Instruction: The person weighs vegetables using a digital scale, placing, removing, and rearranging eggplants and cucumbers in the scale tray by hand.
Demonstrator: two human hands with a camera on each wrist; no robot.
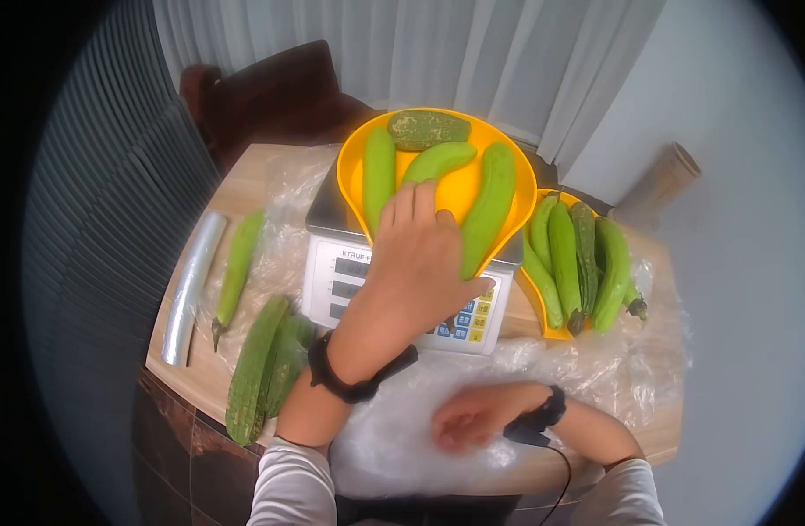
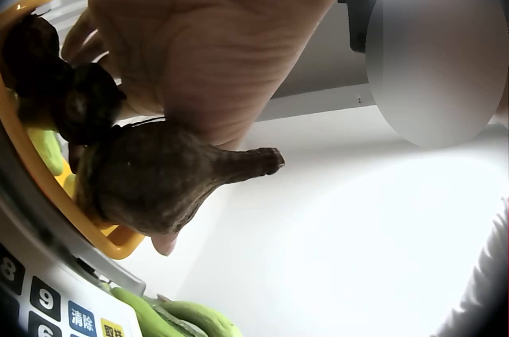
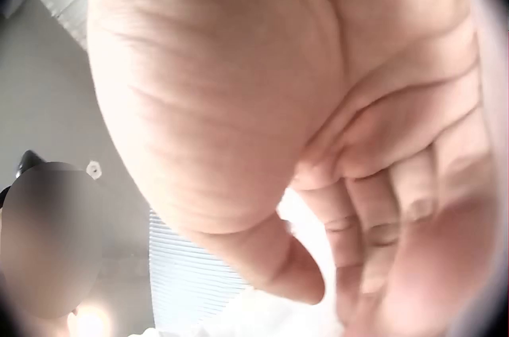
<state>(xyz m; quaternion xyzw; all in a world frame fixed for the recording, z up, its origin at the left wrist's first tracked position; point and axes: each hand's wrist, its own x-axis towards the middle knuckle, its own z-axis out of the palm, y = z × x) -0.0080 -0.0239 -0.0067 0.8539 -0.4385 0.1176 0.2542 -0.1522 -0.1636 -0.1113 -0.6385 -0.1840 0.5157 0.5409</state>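
My left hand (image 1: 415,267) reaches over the yellow pan (image 1: 527,180) of a white digital scale (image 1: 499,311), its fingertips at the middle light green gourd (image 1: 442,159). The thumb points out to the right, by the lower end of another long gourd (image 1: 492,197). One more light green gourd (image 1: 379,167) and a mottled dark green one (image 1: 429,130) lie in the pan. In the left wrist view, a dark stem end (image 2: 159,174) hides part of the palm. Blurred in the head view, my right hand (image 1: 477,419) hovers above clear plastic, fingers loosely curled around nothing.
Right of the scale, a second yellow pan (image 1: 542,307) holds several gourds. On the left lie a roll of film (image 1: 195,289), a light green gourd (image 1: 238,272) and ridged dark green gourds (image 1: 258,373). Clear plastic sheeting (image 1: 613,377) covers much of the table. Behind stands a brown chair (image 1: 280,96).
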